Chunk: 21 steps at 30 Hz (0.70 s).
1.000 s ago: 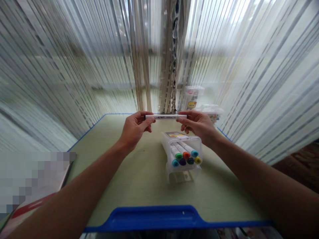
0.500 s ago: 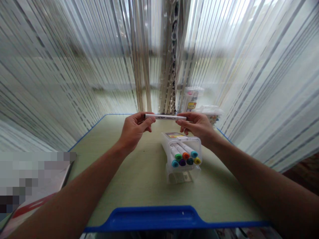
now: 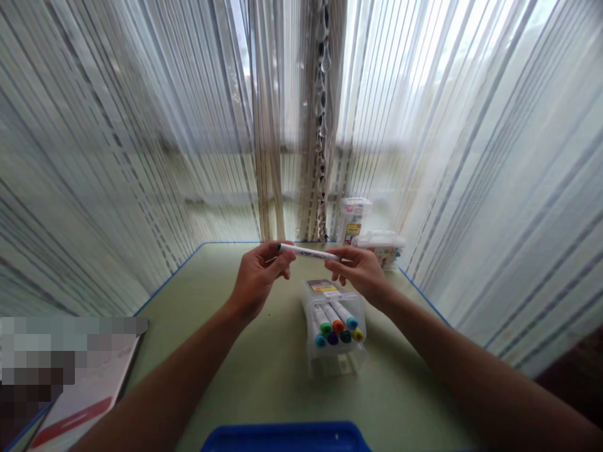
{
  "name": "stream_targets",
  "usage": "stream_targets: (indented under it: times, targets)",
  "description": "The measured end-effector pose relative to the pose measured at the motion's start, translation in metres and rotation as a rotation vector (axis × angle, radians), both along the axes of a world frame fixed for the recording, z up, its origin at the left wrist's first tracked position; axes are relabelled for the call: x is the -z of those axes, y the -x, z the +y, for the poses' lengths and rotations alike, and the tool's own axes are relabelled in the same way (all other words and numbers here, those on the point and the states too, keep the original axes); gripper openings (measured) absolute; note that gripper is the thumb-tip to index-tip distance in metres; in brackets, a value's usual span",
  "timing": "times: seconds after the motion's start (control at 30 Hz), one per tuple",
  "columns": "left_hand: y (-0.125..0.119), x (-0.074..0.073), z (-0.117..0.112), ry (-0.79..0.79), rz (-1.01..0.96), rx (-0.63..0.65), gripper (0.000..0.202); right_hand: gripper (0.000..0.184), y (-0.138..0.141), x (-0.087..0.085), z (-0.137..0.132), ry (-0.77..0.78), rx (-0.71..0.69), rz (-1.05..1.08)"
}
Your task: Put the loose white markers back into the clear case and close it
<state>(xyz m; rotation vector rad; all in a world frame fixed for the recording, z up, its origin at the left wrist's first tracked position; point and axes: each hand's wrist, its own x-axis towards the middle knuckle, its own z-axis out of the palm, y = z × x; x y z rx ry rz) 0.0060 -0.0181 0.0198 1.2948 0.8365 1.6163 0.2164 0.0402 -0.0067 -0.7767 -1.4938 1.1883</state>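
A white marker (image 3: 309,252) with dark print on its barrel is held up above the table between both hands. My left hand (image 3: 258,276) pinches its dark-tipped left end between thumb and fingers. At the other end, my right hand (image 3: 360,271) is closed on the marker with thumb and fingertips. Below and slightly right of it, a clear plastic marker case (image 3: 308,314) lies on its side with its opening toward me. Several markers (image 3: 338,326) with coloured caps, among them green, orange, blue, purple and yellow, show in that opening.
The pale green table (image 3: 240,376) has a blue rim and a blue tray (image 3: 287,436) at its near edge. Behind my right hand stand a clear upright container (image 3: 354,220) and a white-lidded box (image 3: 380,248). A partly pixelated flat item (image 3: 101,383) lies left. String curtains (image 3: 207,125) hang behind.
The view has tilted upward, so things sit lower in the picture. The marker has gone from nearly level to sloping down toward its right end. Both hands still hold it.
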Motion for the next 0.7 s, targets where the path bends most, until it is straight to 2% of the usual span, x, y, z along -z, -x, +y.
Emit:
stream_targets:
  times: [0.17, 0.33, 0.47, 0.7]
  targets:
    - [-0.003, -0.002, -0.003, -0.043, 0.039, -0.019, 0.028, 0.045, 0.001, 0.003, 0.0, -0.021, 0.005, -0.047]
    - [-0.011, -0.01, -0.009, -0.068, 0.071, -0.009, 0.025, 0.045, 0.001, 0.003, 0.0, -0.035, 0.011, -0.076]
    - [-0.014, -0.016, -0.013, -0.067, 0.113, -0.067, 0.026, 0.039, 0.001, 0.003, -0.001, -0.086, 0.033, -0.076]
    - [-0.021, -0.02, -0.002, -0.134, 0.212, -0.077, 0.021, 0.033, 0.0, 0.0, -0.004, -0.156, 0.101, -0.111]
